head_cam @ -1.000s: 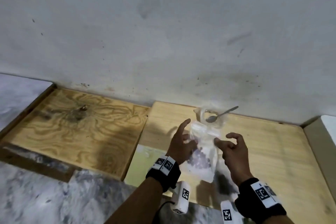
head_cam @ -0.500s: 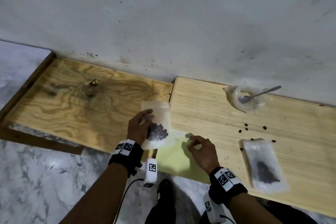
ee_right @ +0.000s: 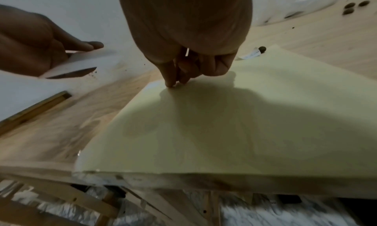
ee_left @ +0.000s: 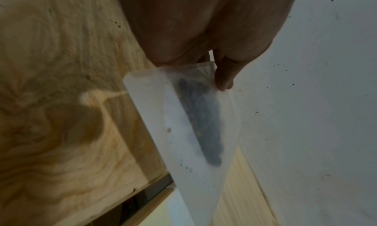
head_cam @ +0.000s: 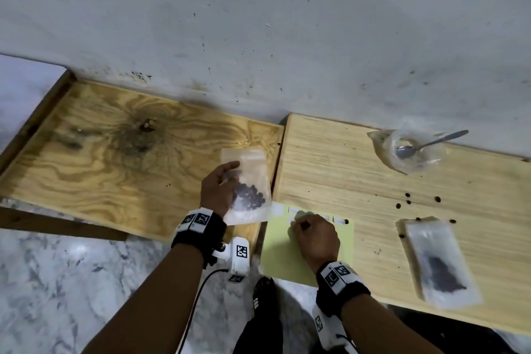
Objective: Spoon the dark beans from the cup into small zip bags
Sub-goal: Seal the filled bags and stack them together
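My left hand point(head_cam: 221, 190) grips a small clear zip bag point(head_cam: 250, 181) with dark beans in its lower half, held above the seam between two boards. In the left wrist view the thumb point(ee_left: 224, 73) lies on the bag point(ee_left: 189, 124). My right hand point(head_cam: 313, 236) is curled over a pale yellow sheet point(head_cam: 284, 259). Its fingertips point(ee_right: 172, 82) pinch at the sheet point(ee_right: 244, 116) near the far edge; I cannot see what is between them. A clear cup point(head_cam: 413, 152) with a spoon point(head_cam: 428, 144) stands at the back right. A second bag with beans point(head_cam: 439, 261) lies at the right.
Loose beans point(head_cam: 408, 201) are scattered on the light board point(head_cam: 344, 169) between the cup and the second bag. A dark-grained plywood board point(head_cam: 115, 158) lies to the left, against the wall. Marble floor point(head_cam: 57, 282) shows below the boards' near edges.
One second ago both hands held the bag up by the cup. My left hand has since carried it left, and my right hand has come down onto the yellow sheet.
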Available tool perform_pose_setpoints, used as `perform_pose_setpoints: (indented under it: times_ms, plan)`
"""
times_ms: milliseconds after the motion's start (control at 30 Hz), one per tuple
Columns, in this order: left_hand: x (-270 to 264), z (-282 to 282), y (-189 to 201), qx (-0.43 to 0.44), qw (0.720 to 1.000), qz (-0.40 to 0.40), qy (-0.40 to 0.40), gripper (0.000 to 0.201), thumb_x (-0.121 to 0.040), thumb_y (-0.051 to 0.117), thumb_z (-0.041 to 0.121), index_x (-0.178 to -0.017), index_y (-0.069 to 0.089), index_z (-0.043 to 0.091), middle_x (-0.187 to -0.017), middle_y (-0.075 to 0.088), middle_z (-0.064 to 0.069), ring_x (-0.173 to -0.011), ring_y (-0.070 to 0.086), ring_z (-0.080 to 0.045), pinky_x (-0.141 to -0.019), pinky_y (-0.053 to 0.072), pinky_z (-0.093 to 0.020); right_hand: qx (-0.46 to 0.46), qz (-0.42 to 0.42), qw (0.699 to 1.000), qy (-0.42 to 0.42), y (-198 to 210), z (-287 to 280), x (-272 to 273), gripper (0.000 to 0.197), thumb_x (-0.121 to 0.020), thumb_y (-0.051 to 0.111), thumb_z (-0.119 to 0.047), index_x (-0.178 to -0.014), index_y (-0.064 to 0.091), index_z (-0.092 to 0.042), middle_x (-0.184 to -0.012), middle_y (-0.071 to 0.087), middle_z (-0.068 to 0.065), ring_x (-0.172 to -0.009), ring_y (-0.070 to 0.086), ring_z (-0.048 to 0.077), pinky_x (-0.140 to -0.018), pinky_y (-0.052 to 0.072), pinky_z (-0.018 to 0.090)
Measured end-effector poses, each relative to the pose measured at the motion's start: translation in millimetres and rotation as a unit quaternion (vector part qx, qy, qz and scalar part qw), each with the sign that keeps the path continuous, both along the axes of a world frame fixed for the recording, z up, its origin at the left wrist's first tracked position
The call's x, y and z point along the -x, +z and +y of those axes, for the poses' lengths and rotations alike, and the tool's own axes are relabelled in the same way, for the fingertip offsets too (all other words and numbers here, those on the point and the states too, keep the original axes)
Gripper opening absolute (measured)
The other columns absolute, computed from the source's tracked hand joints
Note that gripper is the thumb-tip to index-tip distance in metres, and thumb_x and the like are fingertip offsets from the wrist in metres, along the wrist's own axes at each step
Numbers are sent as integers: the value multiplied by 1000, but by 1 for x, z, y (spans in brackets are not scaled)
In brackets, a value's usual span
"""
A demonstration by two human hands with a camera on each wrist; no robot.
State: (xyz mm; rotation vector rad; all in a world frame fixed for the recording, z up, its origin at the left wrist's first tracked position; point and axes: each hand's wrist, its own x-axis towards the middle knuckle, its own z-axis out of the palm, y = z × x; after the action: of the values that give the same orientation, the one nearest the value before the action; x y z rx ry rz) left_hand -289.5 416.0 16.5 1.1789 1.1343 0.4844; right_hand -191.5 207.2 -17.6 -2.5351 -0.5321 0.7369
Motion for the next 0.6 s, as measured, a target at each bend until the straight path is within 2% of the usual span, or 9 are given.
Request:
perform_pose_setpoints:
  times_ms: [67,200,267,333,367,400,467,533,600]
  plan:
    - [-1,-2,-1,-4,1000,8,-2,33,-86,58,-9,-107,70,14,-82,61,-7,-59,46,-20,-42,38,-20,-18,23,999,-15,0,-1,0,9,-87,66,-40,-86,71,-34,-103,73,-13,-98,66,19,-75,49,29]
    - [-3,-8,1,-15,1000,17,4,20,-88,64,1,-101,74,12,-67,56,-7,-42,39,-11,-41,35,-17,-123,85,986,-69,8,-1,-3,20,-86,73,-27,-68,67,-32,-77,72,-13,-77,65,8,-70,47,28]
    - [-6,-13,6,-31,999,29,-16,22,-89,63,-1,-99,75,15,-59,52,-8,-37,37,-12,-39,35,-18,-206,112,966,-114,19,3,-11,18,-87,74,-16,-69,70,-20,-75,72,-3,-72,63,5,-72,46,26]
    - [-11,-20,12,-41,997,36,-51,29,-90,59,-3,-100,74,20,-60,56,-8,-35,39,-12,-39,36,-20,-259,116,953,-106,38,14,-19,20,-88,74,-15,-75,68,-1,-79,67,18,-71,57,10,-69,44,26]
    - [-14,-23,15,-37,997,35,-65,33,-90,58,-5,-102,73,21,-60,57,-4,-35,39,-12,-41,37,-21,-280,115,948,-96,47,22,-23,22,-88,74,-16,-78,67,3,-82,66,24,-71,55,11,-68,44,26]
    - [-17,-28,18,-31,996,26,-77,37,-89,56,-7,-102,73,23,-56,55,2,-36,39,-11,-42,37,-22,-296,112,944,-88,56,30,-26,20,-88,74,-15,-79,68,3,-82,66,23,-71,55,12,-67,45,25]
    - [-24,-36,24,-25,995,5,-97,44,-87,55,-11,-101,71,28,-48,48,10,-38,37,-10,-45,36,-22,-304,108,944,-77,72,45,-33,10,-87,74,-12,-79,74,-6,-77,71,10,-70,60,7,-69,49,19]
    - [-30,-42,30,-16,993,-10,-116,47,-87,53,-12,-102,70,29,-48,49,10,-37,38,-9,-44,35,-20,-288,90,951,-72,80,55,-37,9,-86,74,-13,-76,75,-15,-74,72,-4,-67,62,0,-68,48,13]
    - [-34,-47,35,-15,991,-23,-128,46,-87,52,-11,-105,70,28,-58,57,4,-40,41,-10,-43,36,-20,-270,63,958,-72,82,58,-40,12,-84,75,-16,-73,74,-20,-73,72,-8,-65,62,-3,-68,47,13]
